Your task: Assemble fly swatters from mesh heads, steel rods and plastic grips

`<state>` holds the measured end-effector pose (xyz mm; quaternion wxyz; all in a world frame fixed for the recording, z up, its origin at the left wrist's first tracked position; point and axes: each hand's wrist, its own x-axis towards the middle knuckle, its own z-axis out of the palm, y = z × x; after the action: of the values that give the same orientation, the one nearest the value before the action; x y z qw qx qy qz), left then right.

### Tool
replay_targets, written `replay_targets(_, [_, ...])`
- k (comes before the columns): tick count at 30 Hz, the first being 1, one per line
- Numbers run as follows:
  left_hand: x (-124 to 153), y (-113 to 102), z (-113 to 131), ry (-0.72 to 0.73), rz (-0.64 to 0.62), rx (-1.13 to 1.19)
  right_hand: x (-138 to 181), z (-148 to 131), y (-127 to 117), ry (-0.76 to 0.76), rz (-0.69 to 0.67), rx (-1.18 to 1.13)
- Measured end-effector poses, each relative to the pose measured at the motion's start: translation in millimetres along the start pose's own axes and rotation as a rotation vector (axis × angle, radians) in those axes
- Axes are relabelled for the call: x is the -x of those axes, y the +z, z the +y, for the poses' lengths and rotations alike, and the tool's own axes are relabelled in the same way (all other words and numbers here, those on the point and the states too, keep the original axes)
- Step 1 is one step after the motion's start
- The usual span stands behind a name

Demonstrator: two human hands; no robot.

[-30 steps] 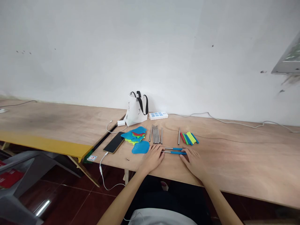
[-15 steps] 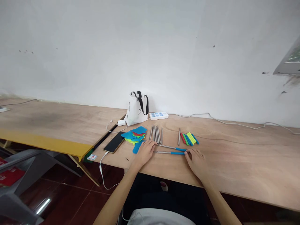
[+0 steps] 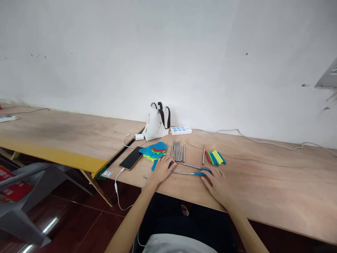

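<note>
Two telescopic metal rods with blue grips lie side by side on the table: a far rod (image 3: 190,165) and a near rod (image 3: 185,173). My left hand (image 3: 162,170) rests, fingers stretched, over their left ends, covering most of a blue flat piece (image 3: 154,165). What lies under its fingers is partly hidden. My right hand (image 3: 216,181) lies at the blue grips with thumb and fingers apart, fingertips touching the far grip. Behind them are several bare metal tubes (image 3: 178,151), a lone metal tube (image 3: 203,154) and several coloured sleeves (image 3: 216,157).
Left of my hands are a stack of coloured flat pieces (image 3: 154,149) and a phone (image 3: 131,159) with a white cable. A white bag (image 3: 156,126) and a power strip (image 3: 181,130) stand by the wall. A gap separates the yellow-edged table (image 3: 79,161) at left.
The view has shifted slightly left. My right hand has slid a little left along the grips, and its thumb stands further apart. The far rod is tilted slightly more.
</note>
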<state>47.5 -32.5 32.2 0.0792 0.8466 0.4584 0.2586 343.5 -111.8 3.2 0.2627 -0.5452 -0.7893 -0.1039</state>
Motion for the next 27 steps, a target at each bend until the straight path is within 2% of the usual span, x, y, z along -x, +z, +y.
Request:
replay_targets(3, [-3,3,0,-0.012,0.012,-0.048,0,-4,-2,-0.061,-0.056,-0.032])
replay_targets(7, [-4,7,2,0.009,-0.004,-0.073,-1,-10,-3,-0.049,-0.074,-0.059])
replay_targets(14, [-4,4,2,-0.021,-0.012,0.008,-5,-42,1,-0.093,-0.070,-0.050])
replay_targets(18, [-6,-10,1,-0.019,-0.027,0.083,-8,-45,2,-0.039,-0.035,-0.098])
replay_targets(22, [-3,-32,-11,-0.062,0.046,0.079,-9,-38,1,0.010,-0.047,-0.187])
replay_targets(27, [10,-46,-34,-0.246,-0.110,-0.060,-9,-42,-1,-0.036,-0.043,-0.168])
